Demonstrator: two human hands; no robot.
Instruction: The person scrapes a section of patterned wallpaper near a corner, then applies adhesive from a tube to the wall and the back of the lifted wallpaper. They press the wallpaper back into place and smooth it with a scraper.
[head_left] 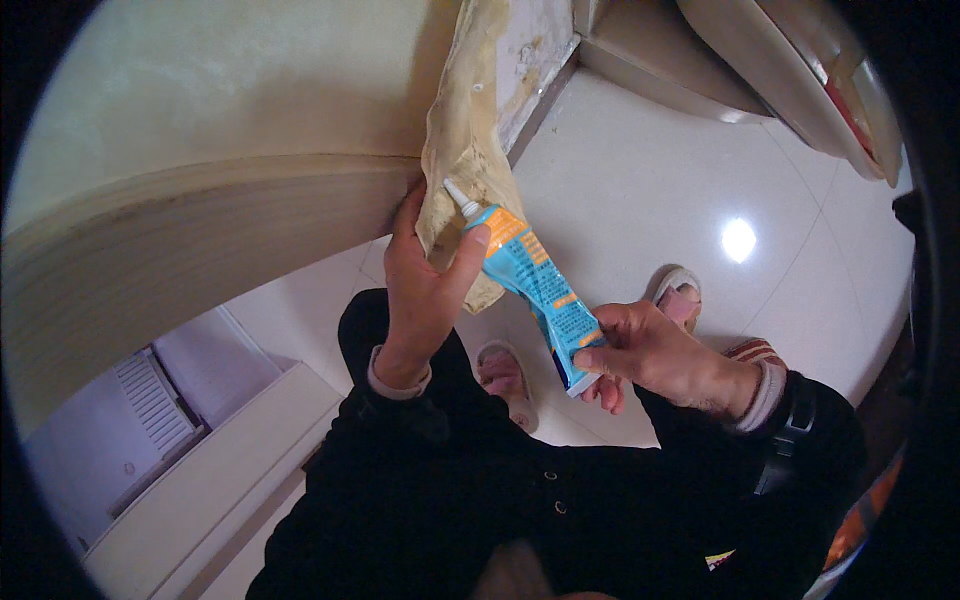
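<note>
A blue and orange glue tube [545,288] with a white tapered nozzle slants between my hands, squeezed flat and creased toward its lower end. My right hand [655,355] pinches that lower end between thumb and fingers. My left hand [425,275] is closed on the edge of a loose, yellowish strip of peeled wallpaper [470,110]; its thumb presses the tube near the shoulder. The left fingers are mostly hidden behind the strip. The nozzle tip lies against or just over the strip's rough inner side; I cannot tell whether it touches.
Behind the strip, a bare, patchy wall [520,60] meets a dark baseboard. A curved wood-look panel [230,205] runs along the left. Beige furniture [670,75] stands at the upper right. My slippered feet rest on glossy floor tiles [640,190]. A white vented panel [155,400] is at lower left.
</note>
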